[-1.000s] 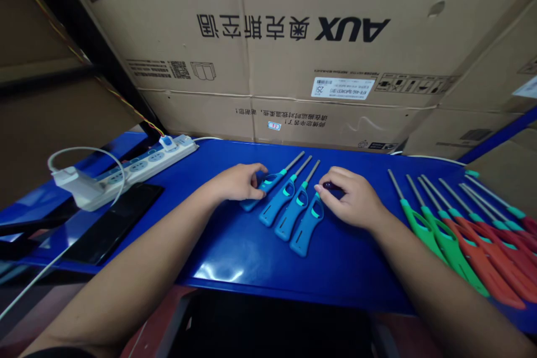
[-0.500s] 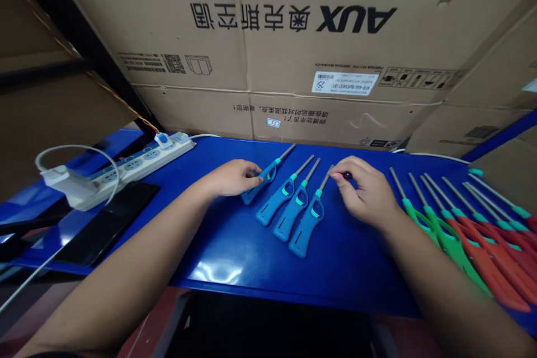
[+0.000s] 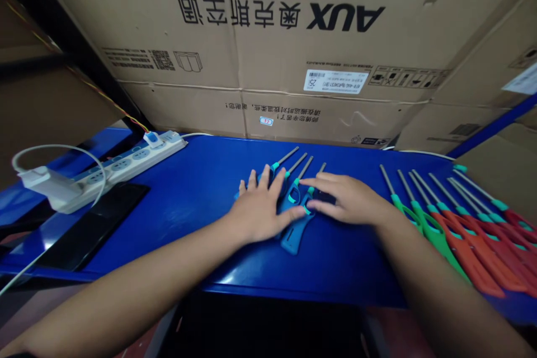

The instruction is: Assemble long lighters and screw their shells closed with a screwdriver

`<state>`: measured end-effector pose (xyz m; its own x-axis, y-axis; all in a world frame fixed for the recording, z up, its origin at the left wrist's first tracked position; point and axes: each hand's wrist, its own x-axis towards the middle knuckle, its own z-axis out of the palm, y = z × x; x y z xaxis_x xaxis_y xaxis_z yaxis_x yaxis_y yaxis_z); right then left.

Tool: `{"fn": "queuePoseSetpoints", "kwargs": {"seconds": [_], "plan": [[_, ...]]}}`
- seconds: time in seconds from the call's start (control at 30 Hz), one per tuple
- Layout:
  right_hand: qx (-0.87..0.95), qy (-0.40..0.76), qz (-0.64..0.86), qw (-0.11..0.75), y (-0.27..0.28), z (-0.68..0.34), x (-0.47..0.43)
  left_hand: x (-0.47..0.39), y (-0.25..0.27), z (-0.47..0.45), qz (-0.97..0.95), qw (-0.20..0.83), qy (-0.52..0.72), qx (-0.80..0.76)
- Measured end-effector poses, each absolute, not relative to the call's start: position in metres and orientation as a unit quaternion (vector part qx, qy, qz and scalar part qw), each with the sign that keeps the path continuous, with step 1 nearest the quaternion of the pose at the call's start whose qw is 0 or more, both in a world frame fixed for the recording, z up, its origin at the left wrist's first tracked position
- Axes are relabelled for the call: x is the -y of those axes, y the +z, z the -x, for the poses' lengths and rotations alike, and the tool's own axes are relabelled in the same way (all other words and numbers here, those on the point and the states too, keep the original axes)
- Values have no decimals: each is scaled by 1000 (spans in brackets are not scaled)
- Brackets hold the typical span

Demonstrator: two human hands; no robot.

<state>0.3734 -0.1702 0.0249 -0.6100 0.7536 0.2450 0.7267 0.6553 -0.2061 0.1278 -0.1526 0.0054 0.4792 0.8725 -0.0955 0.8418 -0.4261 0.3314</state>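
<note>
My left hand [image 3: 258, 212] lies with fingers spread over several blue gas lighters, hiding much of their handles. Their metal rods point away to the upper right past my fingertips. My right hand [image 3: 346, 197] is at the rightmost blue lighter [image 3: 296, 233], thumb and forefinger apart on either side of its turquoise collar. Under the right palm is a dark patch; I cannot make out whether it is a thing or shadow. Another blue lighter [image 3: 295, 194] shows its trigger loop between my hands.
Green lighters [image 3: 436, 235] and red-orange lighters [image 3: 474, 251] lie in a row at the right. On the left are a white power strip [image 3: 140, 158], a plugged-in charger [image 3: 50, 187] and a black flat slab [image 3: 94, 226]. A cardboard box [image 3: 272, 67] stands behind the blue table [image 3: 201, 179].
My left hand has moved right from the leftmost blue lighter and spread over the group. My right hand has come down and left to the rightmost one. The lighters now lie closer together.
</note>
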Motion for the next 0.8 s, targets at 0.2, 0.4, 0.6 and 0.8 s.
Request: {"fn": "queuePoseSetpoints", "kwargs": {"seconds": [0.2,0.4,0.6,0.8], "plan": [[794,-71,395,457,42,-379,176,144,1,-137,-914,144,-12,-379],[754,-143,432,474,38,-377,178,110,6,-119,-973,155,-29,-168],[704,9,469,533,28,-366,174,105,26,-99,-938,222,170,-205],[822,128,307,462,44,-318,191,107,39,-71,-953,281,41,-101]]}}
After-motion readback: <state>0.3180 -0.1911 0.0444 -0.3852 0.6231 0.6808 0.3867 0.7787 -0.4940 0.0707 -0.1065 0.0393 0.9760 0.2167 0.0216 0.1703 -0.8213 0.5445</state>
